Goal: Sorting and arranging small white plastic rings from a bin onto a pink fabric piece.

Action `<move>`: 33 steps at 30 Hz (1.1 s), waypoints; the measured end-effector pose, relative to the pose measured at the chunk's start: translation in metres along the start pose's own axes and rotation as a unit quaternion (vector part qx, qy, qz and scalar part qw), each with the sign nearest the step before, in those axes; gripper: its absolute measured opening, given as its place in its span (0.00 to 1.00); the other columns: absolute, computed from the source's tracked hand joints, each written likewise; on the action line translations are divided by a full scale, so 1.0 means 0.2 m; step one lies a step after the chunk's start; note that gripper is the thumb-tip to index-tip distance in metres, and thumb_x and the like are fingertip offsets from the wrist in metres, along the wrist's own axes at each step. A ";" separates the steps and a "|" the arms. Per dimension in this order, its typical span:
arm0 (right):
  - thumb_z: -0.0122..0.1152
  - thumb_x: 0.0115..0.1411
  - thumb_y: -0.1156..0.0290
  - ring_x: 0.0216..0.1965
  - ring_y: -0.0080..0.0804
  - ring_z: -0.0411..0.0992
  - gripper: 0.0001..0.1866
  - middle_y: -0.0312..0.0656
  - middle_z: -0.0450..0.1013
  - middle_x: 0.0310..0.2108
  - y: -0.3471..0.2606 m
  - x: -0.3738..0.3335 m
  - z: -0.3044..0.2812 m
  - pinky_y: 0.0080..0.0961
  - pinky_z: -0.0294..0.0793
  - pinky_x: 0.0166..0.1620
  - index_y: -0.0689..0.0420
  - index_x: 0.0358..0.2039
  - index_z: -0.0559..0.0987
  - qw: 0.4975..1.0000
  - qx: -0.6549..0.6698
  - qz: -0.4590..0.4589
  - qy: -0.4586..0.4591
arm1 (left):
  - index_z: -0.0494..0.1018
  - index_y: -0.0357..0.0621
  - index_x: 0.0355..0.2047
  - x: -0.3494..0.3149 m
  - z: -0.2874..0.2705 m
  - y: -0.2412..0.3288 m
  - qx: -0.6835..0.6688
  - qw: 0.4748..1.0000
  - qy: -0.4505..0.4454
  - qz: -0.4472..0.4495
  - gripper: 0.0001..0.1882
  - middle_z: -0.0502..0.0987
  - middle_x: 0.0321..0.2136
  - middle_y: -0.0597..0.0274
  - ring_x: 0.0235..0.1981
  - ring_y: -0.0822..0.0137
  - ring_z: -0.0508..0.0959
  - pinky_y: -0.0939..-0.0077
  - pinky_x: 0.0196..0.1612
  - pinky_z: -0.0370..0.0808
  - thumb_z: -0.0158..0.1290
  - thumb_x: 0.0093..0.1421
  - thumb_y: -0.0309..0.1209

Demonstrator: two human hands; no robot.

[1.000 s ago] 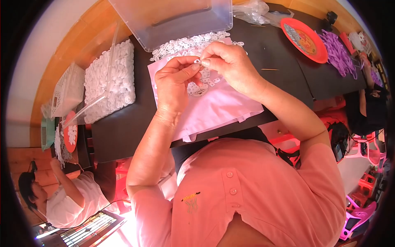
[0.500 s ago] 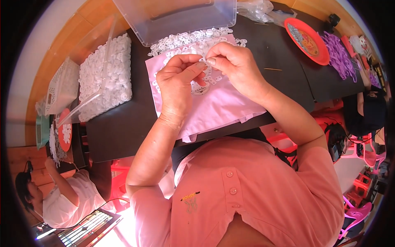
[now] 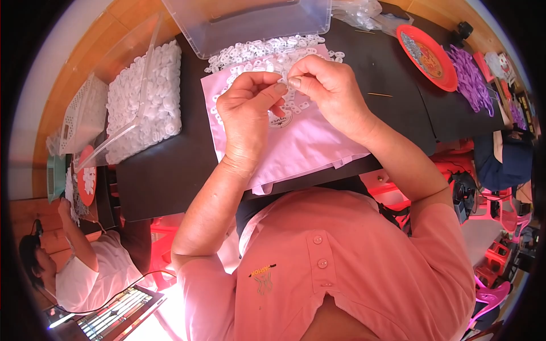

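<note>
Small white piece (image 3: 283, 82), plain-looking, between fingertips above pink cloth (image 3: 307, 146). Pointing direction and long axis: cannot tell. Left hand (image 3: 245, 111) seemingly pinches it, thumb against forefinger; right hand (image 3: 333, 88) has thumb and forefinger drawn together beside it, hold there unclear. Fingers cover most of outline; finer detail too small.

Small white piece (image 3: 284, 81) pinched between left fingers (image 3: 279, 89) and right fingers (image 3: 295, 83), seen over pink cloth (image 3: 313, 142); mostly covered, outline and tilt unreadable. Similar white pieces (image 3: 261, 50): small, rounded, dark-spotted, spread in loose heap along cloth's far edge, several scattered nearer.
</note>
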State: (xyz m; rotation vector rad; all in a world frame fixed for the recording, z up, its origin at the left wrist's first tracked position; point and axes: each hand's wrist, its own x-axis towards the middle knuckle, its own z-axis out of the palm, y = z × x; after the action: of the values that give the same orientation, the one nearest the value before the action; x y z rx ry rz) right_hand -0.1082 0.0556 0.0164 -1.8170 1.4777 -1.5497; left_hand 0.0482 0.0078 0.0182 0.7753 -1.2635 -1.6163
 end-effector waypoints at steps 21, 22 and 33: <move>0.61 0.56 0.78 0.26 0.25 0.71 0.02 0.39 0.75 0.24 0.00 -0.01 -0.03 0.23 0.71 0.33 0.62 0.30 0.77 0.999 0.027 0.047 -0.004 | 0.77 0.34 0.34 0.02 -0.01 0.00 0.123 0.991 -0.052 -0.016 0.05 0.77 0.25 0.65 0.23 0.77 0.72 0.83 0.24 0.68 0.57 0.60 0.25; 0.61 0.56 0.78 0.27 0.25 0.71 0.02 0.39 0.75 0.24 0.00 -0.01 -0.03 0.23 0.71 0.33 0.63 0.30 0.77 0.999 0.027 0.043 -0.002 | 0.77 0.34 0.34 0.02 -0.01 0.00 0.123 0.991 -0.052 -0.017 0.05 0.77 0.25 0.65 0.23 0.77 0.72 0.83 0.24 0.68 0.57 0.60 0.25; 0.60 0.57 0.77 0.26 0.22 0.70 0.04 0.39 0.74 0.23 0.01 -0.02 -0.03 0.22 0.69 0.31 0.63 0.32 0.78 0.996 0.042 0.071 -0.033 | 0.75 0.36 0.32 0.00 0.00 -0.02 0.075 0.995 -0.045 -0.045 0.03 0.75 0.23 0.65 0.21 0.78 0.72 0.83 0.21 0.67 0.55 0.61 0.24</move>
State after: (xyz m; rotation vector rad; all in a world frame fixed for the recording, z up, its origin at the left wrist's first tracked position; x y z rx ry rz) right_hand -0.1137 0.0605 0.0140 -1.6633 1.4551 -1.4467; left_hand 0.0466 0.0077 0.0146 0.8705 -1.4446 -1.6588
